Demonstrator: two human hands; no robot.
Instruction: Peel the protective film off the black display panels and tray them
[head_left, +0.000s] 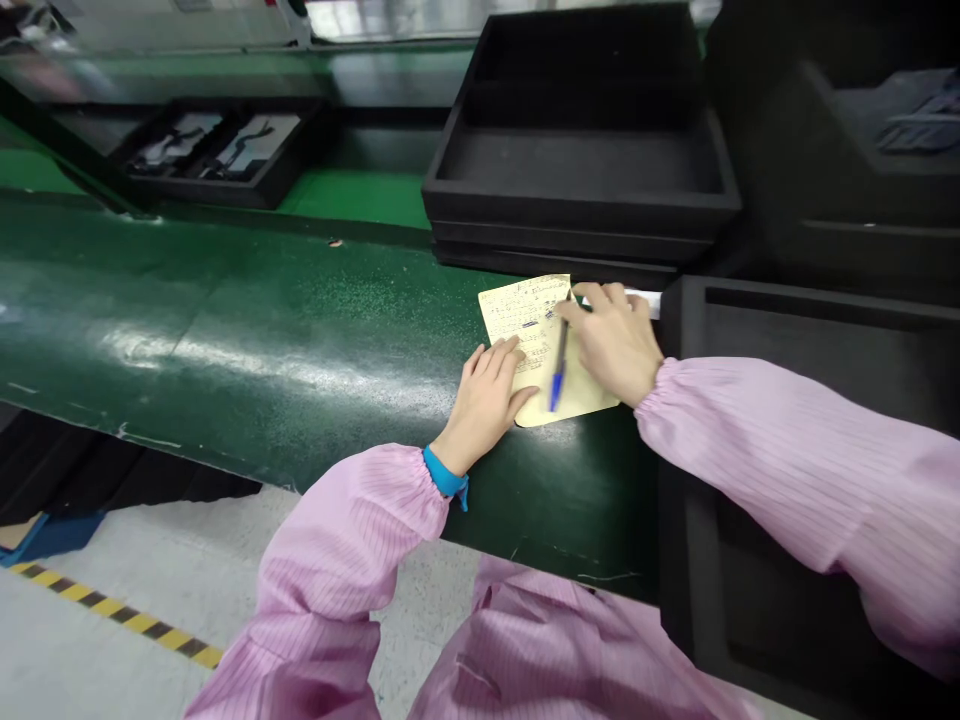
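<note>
A yellow sheet of paper (pixel 581 385) with handwritten lines and a few blue scribbles lies on the green bench top. Flat on its left side rests my left hand (pixel 484 400), fingers stretched out and thumb apart, a blue band around the wrist. My right hand (pixel 616 340) is at the sheet's upper right, its thumb and fingertips closed at the upper end of a pen (pixel 560 358). The pen's blue end points down toward me and looks slightly blurred. A white strip (pixel 645 302) shows partly behind my right hand.
Stacked black trays (pixel 581 205) stand behind the paper. Another black tray (pixel 694 560) is at the right, under my right sleeve. A divided black tray (pixel 262 190) with dark and pale parts sits back left. The bench's front edge runs above a pale floor with striped tape (pixel 112 610).
</note>
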